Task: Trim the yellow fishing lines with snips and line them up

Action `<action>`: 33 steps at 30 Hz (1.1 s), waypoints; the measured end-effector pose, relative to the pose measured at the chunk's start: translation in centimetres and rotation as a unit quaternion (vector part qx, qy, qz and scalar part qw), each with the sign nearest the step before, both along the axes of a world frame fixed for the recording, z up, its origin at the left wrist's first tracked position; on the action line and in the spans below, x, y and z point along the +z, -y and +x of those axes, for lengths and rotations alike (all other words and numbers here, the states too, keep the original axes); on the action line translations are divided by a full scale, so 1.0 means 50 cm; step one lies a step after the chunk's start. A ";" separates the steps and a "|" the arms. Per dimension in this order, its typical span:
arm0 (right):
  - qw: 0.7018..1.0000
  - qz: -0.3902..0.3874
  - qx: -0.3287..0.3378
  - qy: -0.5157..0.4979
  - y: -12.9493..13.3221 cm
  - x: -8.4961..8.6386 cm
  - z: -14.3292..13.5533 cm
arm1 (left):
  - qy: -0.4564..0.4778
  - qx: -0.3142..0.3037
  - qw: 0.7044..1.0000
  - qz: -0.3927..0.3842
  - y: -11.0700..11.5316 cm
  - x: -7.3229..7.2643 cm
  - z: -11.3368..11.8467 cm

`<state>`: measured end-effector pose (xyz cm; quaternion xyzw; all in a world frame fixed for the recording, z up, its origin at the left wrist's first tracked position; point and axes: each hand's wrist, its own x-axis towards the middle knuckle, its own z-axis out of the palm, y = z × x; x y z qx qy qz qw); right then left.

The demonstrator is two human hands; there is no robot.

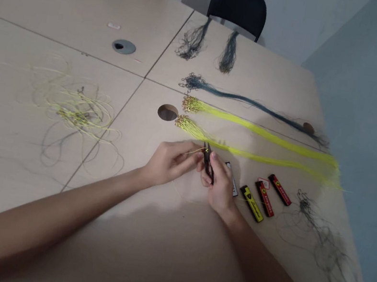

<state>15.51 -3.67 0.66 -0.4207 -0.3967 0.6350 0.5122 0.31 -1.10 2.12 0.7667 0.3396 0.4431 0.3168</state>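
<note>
Head view: both hands work close together over the pale surface (150, 231). Left hand (170, 163): grip pinched on a thin yellow line (194, 151). Right hand (222, 186): grip closed round dark snips (209, 166), blades pointing away from the person, tips at the yellow line; cannot tell whether they touch it. Just beyond, two yellow bundles (262, 133) stretch rightward, brass-coloured hooks (190, 104) at their left ends. Dark blue-green bundle (250, 101) farther out. Near the right hand: slim yellow-and-black case (252, 203), two red-and-black cases (279, 189). Well left, loose yellow tangle (79, 116).
</note>
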 end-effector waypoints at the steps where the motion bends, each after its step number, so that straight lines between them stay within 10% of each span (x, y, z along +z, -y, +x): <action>1: 1.000 -0.001 0.000 0.000 0.000 0.000 0.000 | -0.001 0.000 1.000 0.001 0.000 -0.001 0.000; 33: 1.000 -0.004 0.006 -0.004 0.002 -0.005 0.000 | 0.015 0.052 0.997 0.058 -0.006 -0.012 0.003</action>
